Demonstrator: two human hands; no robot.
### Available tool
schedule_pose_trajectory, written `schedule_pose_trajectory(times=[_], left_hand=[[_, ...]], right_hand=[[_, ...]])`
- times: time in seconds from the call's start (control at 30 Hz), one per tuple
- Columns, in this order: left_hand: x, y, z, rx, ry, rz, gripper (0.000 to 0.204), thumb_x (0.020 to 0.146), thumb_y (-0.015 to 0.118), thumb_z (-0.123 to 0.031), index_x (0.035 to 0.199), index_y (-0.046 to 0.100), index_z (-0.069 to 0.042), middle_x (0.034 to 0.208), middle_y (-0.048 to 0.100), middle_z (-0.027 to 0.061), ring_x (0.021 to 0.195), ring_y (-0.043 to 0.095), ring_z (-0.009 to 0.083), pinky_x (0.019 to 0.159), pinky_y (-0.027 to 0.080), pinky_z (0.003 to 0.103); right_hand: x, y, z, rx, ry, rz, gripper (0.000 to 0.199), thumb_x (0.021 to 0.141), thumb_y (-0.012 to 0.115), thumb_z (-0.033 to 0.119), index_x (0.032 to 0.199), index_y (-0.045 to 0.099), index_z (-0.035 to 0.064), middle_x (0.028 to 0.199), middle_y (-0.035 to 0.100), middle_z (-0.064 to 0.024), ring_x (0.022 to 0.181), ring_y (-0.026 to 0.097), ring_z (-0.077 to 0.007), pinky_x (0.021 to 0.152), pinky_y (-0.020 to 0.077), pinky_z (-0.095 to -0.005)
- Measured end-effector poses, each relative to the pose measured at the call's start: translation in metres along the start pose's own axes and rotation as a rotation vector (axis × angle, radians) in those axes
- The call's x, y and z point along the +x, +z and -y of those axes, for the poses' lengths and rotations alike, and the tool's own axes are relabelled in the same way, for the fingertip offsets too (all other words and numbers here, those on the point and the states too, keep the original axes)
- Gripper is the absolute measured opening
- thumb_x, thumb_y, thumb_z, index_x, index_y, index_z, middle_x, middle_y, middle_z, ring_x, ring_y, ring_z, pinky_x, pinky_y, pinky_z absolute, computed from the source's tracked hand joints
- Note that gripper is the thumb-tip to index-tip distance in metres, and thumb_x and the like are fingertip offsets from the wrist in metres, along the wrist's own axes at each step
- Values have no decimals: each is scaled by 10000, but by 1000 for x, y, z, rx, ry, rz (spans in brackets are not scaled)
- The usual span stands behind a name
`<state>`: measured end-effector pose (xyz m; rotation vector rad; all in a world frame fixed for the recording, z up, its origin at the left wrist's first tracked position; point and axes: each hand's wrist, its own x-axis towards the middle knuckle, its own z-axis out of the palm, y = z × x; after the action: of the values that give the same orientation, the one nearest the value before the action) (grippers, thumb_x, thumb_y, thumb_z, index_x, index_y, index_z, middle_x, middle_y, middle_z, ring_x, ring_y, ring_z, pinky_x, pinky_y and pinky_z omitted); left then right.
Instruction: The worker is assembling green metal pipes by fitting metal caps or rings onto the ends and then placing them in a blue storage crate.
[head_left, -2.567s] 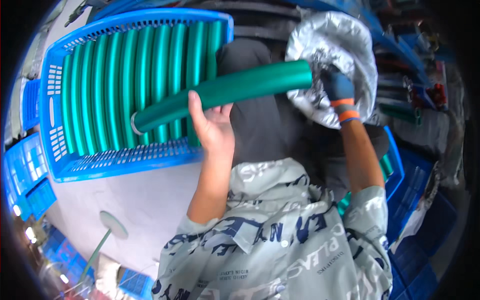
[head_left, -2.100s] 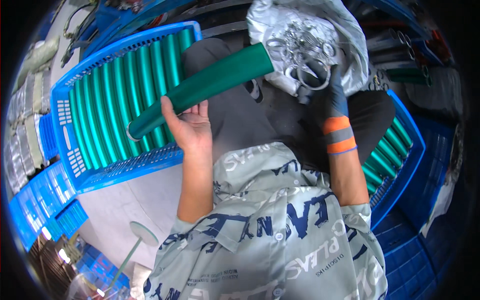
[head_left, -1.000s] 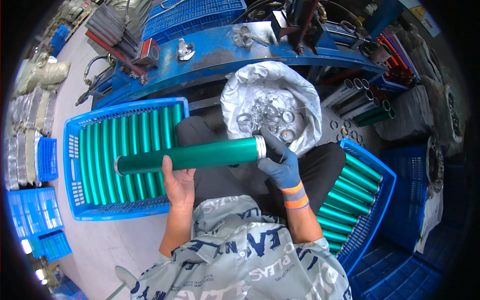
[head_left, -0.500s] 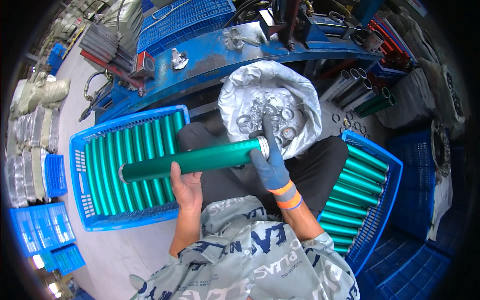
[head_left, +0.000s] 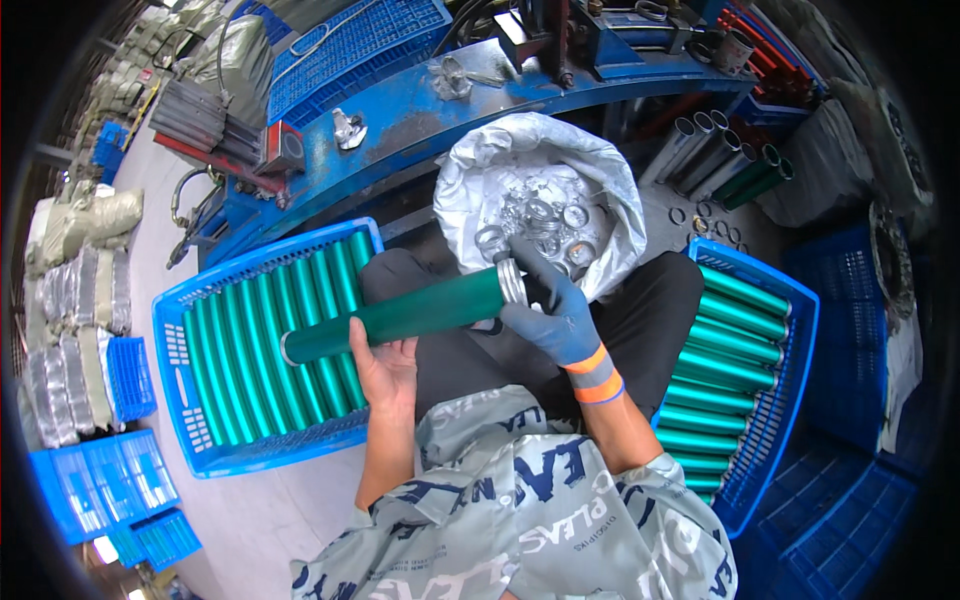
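Observation:
A green metal tube (head_left: 410, 318) lies slanted across my lap, its right end higher in the picture than its left. My bare left hand (head_left: 387, 372) supports it from below, thumb along its near side. My right hand (head_left: 552, 312), in a blue glove with an orange and grey cuff, is closed around a silver ridged ring (head_left: 513, 284) at the tube's right end. Part of the right fingers is hidden behind the ring. Just beyond sits a white sack (head_left: 612, 190) with its mouth rolled open, holding loose silver rings (head_left: 543, 215) and scraps.
Blue baskets of green tubes stand at my left (head_left: 170, 300) and right (head_left: 800, 350). A blue steel bench (head_left: 400, 130) with a machine crosses the far side. Upright tubes (head_left: 690, 150) and scattered rings (head_left: 705, 222) are on the floor at far right.
The tube has tilted a little more, its left end shifting right over the left basket. My right index finger has drawn back from over the sack toward the ring.

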<state>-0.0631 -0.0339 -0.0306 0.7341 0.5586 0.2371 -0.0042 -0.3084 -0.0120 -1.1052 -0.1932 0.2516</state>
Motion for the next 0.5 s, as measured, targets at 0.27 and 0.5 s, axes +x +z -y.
schedule_pose_trajectory(times=[0.27,0.5], left_hand=[[-2,-5,-12,-41,-36,37,497,1009,849,-476,1292,689,-100,1275,762,73,1221,738,232,1095,628,440],[-9,0,-16,-73,-8,10,489,1006,856,-461,1299,689,-108,1292,759,79,1255,730,241,1131,616,465]], right_hand=[[-5,-31,-30,486,-12,-45,980,1029,739,651,1695,438,-2,1514,668,-229,1413,651,-332,1202,521,-478],[-12,-20,-21,787,130,56,955,1045,783,509,1746,357,19,1607,603,-232,1430,651,-333,1202,545,-469]])
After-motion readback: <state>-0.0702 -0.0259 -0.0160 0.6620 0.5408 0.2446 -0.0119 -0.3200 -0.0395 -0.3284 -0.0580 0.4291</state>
